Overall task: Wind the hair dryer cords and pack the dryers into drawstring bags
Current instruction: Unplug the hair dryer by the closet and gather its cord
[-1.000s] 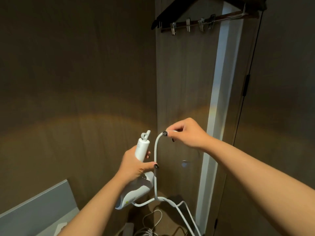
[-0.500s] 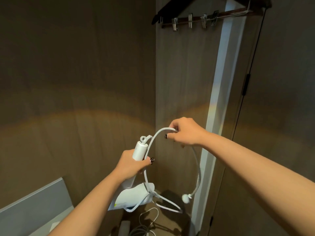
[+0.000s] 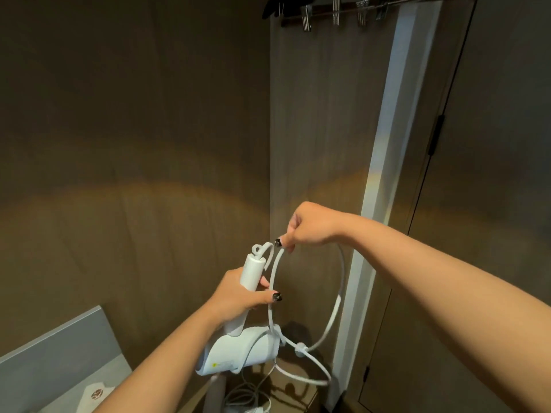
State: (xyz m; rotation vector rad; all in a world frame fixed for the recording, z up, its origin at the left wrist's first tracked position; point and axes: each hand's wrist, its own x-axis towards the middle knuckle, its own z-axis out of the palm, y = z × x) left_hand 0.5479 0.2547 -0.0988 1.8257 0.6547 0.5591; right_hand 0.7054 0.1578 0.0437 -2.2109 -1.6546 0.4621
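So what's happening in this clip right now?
A person is winding a white hair dryer's cord. The left hand grips the hair dryer by its handle, nozzle end hanging down. The right hand pinches the cord near the handle top, forming a large loop that hangs to the right. More cord trails below toward the floor. No drawstring bag is in view, so packing has not begun. Clip hangers hang on a rail above.

White hair dryer (image 3: pixel 238 351), white cord (image 3: pixel 335 317), seemingly brown walls (image 3: pixel 134 144).
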